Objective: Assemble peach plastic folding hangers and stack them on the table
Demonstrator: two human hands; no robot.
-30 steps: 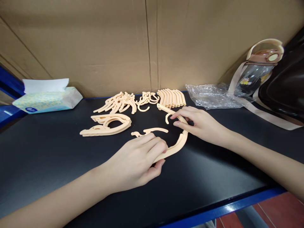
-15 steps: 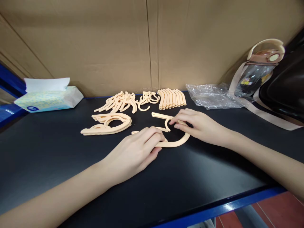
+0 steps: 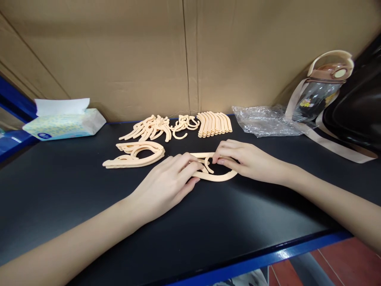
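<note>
Between my hands, low over the black table, is a cream plastic folding hanger [image 3: 218, 177] with its arms folded close and its hook curving inside. My left hand [image 3: 175, 176] is closed around its left end, hiding much of that side. On the right, my right hand [image 3: 242, 161] pinches the upper arm and the bend of the hanger. Left of it, a small stack of folded hangers [image 3: 139, 161] lies flat. Behind are a pile of cream hanger arms [image 3: 149, 128], several loose hooks [image 3: 183, 125] and a neat row of curved arm pieces [image 3: 214, 124].
A tissue pack [image 3: 65, 124] lies at the back left. Crumpled clear plastic [image 3: 264, 121] and a strapped water bottle [image 3: 320, 93] stand at the back right, beside a black object [image 3: 355, 119]. Cardboard [image 3: 125, 59] walls the rear; a blue edge [image 3: 268, 258] runs along the front.
The hanger's upper arm has swung down toward the lower one, so the hanger is more folded. My right hand moved slightly nearer with it; my left hand stays on the left end.
</note>
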